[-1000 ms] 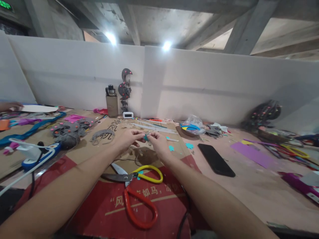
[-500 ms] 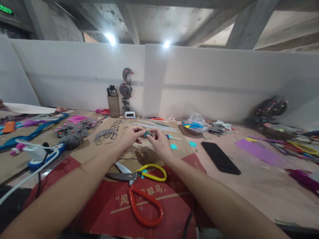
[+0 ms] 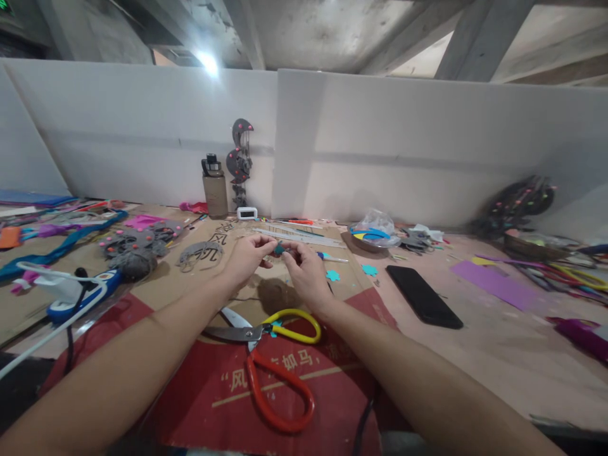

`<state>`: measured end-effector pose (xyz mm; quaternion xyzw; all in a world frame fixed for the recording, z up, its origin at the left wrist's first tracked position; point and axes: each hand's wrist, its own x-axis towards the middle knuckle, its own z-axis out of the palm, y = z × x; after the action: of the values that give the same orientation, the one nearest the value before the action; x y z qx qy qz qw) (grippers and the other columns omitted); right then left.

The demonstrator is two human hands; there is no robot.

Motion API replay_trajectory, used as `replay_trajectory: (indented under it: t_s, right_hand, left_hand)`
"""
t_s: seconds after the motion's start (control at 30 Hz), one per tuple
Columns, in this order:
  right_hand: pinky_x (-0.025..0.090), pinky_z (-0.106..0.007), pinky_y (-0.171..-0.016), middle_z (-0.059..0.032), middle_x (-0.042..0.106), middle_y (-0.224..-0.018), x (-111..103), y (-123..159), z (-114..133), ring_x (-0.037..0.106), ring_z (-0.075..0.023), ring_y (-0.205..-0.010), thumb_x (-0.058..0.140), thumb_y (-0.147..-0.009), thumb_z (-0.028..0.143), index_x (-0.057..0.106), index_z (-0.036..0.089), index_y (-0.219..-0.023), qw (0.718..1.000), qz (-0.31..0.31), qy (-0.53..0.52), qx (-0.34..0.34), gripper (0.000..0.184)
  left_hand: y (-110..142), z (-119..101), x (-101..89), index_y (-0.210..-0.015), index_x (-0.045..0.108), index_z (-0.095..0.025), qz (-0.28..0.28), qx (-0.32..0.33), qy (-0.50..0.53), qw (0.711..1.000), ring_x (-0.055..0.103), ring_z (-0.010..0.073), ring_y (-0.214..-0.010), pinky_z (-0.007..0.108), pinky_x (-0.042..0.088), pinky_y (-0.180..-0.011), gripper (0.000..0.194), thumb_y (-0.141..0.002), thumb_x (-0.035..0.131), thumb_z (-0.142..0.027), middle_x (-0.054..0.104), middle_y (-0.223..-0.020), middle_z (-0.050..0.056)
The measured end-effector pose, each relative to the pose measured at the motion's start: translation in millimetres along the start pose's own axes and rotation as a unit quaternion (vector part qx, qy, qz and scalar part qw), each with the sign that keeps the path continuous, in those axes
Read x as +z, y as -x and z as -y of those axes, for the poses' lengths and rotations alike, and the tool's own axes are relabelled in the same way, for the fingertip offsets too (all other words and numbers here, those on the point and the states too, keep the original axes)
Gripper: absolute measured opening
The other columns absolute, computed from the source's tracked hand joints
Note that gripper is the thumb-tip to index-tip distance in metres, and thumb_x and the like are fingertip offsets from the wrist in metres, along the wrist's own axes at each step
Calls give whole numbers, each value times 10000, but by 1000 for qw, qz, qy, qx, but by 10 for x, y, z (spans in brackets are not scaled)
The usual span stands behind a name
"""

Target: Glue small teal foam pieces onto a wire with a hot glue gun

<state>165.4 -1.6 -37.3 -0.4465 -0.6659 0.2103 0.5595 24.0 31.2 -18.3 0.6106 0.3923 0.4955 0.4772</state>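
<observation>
Above the brown-and-red printed cardboard sheet (image 3: 190,392), the right hand (image 3: 306,269) pinches a small dark-teal piece (image 3: 279,248); the left hand (image 3: 249,261) has its fingertips bunched at the piece's edge, whether gripping I cannot tell. Open yellow-and-red-handled metal scissors (image 3: 255,332) lie below.

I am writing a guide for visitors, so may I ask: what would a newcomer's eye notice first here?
Probably the large open scissors, one handle yellow, one red, lying in front on the cardboard. Beyond them, the left hand and right hand meet at a small teal piece. Farther back, a dark grey shape with pink dots stands out against the white panel.
</observation>
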Motion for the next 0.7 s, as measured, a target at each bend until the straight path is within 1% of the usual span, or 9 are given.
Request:
replay_trajectory:
  t_s: [0.2, 0.37, 0.5, 0.6, 0.7]
  right_hand:
    - [390, -268, -658, -40, 637, -856, -6, 0, 8, 509, -148, -699, 473, -813, 305, 613, 184, -993, 1000, -1, 0, -7, 257]
    - [405, -270, -680, -43, 644, -857, 2, -22, -30, 523, -146, -716, 463, -816, 298, 605, 169, -1012, 999, 19, -47, 8, 274]
    - [404, -268, -671, -36, 637, -838, 12, -35, -58, 523, -142, -703, 469, -812, 308, 607, 168, -989, 996, 30, -77, 18, 264]
    - [395, -260, -641, -21, 617, -798, 7, -38, -61, 506, -138, -679, 473, -810, 333, 595, 178, -977, 996, 15, -83, 24, 258]
    - [366, -247, -585, 3, 563, -708, -11, -41, -42, 465, -128, -624, 492, -792, 333, 586, 182, -933, 998, -8, -57, 27, 227]
  left_hand:
    - [2, 0, -2, -808, 640, -139, 1, 16, -10, 1000, 571, 142, -687, 232, 478, -515, 346, -666, 661, -454, 626, -772, 53]
    - [-10, 17, -7, -813, 640, -146, -6, 17, -13, 1000, 582, 160, -732, 229, 482, -508, 329, -671, 661, -442, 631, -794, 58]
    - [-12, 14, -3, -799, 634, -138, -10, 13, -10, 1000, 584, 164, -730, 220, 476, -497, 338, -664, 664, -447, 629, -785, 66]
    - [-4, 1, 2, -793, 627, -136, -8, 2, 0, 1000, 581, 157, -723, 207, 468, -496, 337, -671, 658, -448, 626, -777, 68]
    - [0, -6, 3, -786, 624, -137, -3, 0, 4, 1000, 579, 150, -716, 204, 466, -500, 331, -682, 647, -450, 627, -778, 66]
